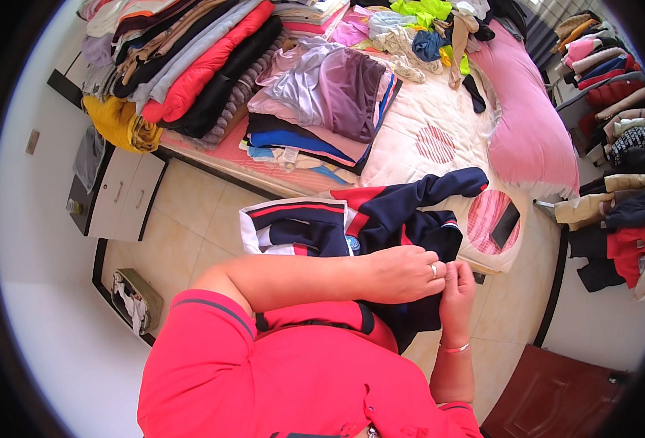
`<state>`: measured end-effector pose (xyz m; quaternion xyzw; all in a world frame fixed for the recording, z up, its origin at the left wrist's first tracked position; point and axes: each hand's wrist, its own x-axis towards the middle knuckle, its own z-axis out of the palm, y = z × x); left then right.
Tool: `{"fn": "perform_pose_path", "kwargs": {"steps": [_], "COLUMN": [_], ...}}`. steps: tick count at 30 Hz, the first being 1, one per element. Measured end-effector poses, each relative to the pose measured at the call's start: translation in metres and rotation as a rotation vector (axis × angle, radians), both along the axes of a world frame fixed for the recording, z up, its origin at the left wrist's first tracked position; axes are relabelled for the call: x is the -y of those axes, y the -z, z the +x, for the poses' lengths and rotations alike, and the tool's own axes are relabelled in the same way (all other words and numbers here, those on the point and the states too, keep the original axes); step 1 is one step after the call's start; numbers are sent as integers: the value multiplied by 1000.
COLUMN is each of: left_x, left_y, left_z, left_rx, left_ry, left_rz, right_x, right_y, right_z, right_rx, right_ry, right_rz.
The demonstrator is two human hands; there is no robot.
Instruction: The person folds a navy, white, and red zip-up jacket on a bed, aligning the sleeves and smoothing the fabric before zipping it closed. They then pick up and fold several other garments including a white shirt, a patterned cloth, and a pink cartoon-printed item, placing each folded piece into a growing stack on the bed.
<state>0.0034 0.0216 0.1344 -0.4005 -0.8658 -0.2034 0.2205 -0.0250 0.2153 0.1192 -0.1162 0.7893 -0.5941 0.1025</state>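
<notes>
A navy, red and white jacket (377, 219) lies spread over the near edge of the bed, its lower part hanging towards the floor. My left hand (413, 274), with a ring on one finger, reaches across from the left and is closed at the jacket's near edge. Touching it fingertip to fingertip, my right hand (459, 279) has thumb and fingers pinched at the same edge; a bracelet is on that wrist. The bit of cloth between the fingers is mostly hidden by the hands. Beyond the jacket stands a stack of folded clothes (311, 117) with a purple satin garment on top.
Tall piles of folded clothes (191, 71) fill the bed's left side. Loose garments (426, 44) lie at the back, near a pink pillow (525, 120). A dark phone-like object (505, 225) rests on the bed corner. Clothes hang on a rack (623, 137) at right; a cabinet (125, 191) stands left.
</notes>
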Motion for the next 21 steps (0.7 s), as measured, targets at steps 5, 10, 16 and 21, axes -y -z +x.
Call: {"fn": "perform_pose_path", "kwargs": {"steps": [5, 10, 16, 21], "left_x": [3, -1, -1, 29], "left_y": [-14, -16, -30, -51], "left_z": [-10, -5, -12, -17], "left_rx": [-89, -104, -108, -148], "left_ry": [1, 43, 5, -7], "left_rz": [6, 66, -9, -54], "right_x": [-7, -22, -23, -46], "right_y": [-21, -35, -57, -98], "right_z": [-13, -16, -43, -81], "right_rx": [226, 521, -10, -206], "right_ry": [-40, -150, 56, 211], "right_rz": [-162, -54, 41, 73]}}
